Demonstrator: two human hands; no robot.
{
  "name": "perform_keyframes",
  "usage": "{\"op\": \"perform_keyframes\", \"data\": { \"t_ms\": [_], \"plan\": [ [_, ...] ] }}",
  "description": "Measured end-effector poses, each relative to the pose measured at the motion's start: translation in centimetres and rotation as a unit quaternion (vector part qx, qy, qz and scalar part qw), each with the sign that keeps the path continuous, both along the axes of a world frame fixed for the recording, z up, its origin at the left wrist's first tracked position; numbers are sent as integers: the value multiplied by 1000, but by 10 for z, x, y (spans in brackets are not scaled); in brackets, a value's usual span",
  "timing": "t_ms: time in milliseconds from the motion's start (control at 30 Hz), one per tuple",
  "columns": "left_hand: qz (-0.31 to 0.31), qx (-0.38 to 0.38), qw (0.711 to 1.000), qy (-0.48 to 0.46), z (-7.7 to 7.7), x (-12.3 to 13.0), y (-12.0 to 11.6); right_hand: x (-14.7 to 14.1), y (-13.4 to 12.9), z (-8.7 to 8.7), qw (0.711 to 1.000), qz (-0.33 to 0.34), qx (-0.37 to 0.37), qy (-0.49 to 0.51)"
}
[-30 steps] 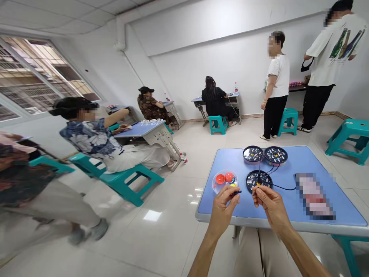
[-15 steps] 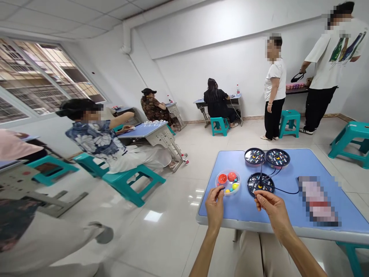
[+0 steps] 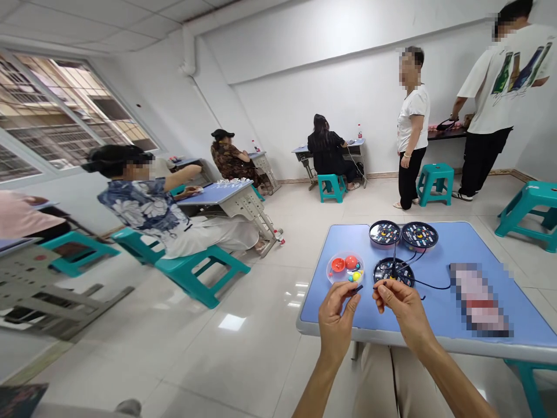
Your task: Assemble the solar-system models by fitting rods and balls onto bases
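Above the blue table (image 3: 435, 244), the left hand (image 3: 337, 312) pinches a dark piece (image 3: 358, 288), the right hand (image 3: 400, 306) a tiny, unclear bit (image 3: 385, 283).

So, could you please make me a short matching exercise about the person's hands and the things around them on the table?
Things:
1. left hand
2. right hand
3. table top
4. clear dish

Descriptions:
a. has red and yellow pieces inside
b. overlaps the front black disc in view
c. blue
d. partly hides the dish's near edge in view

Pairs: 1-d, 2-b, 3-c, 4-a
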State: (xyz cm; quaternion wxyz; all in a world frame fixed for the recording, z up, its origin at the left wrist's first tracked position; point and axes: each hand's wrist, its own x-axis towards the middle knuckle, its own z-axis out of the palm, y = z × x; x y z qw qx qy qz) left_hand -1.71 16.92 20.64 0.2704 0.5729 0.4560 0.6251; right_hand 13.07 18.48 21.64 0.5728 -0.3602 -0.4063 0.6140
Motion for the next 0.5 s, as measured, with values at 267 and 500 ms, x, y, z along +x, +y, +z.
{"op": "perform_keyframes", "data": {
  "t_ms": [267, 500],
  "plan": [
    [-20, -15, 1000, 1, 14, 13, -3, 6, -2, 5, 1000, 10, 23, -8],
    [-46, -41, 998, -17, 15, 19, -3, 12, -2, 7, 999, -8, 25, -29]
  ]
}}
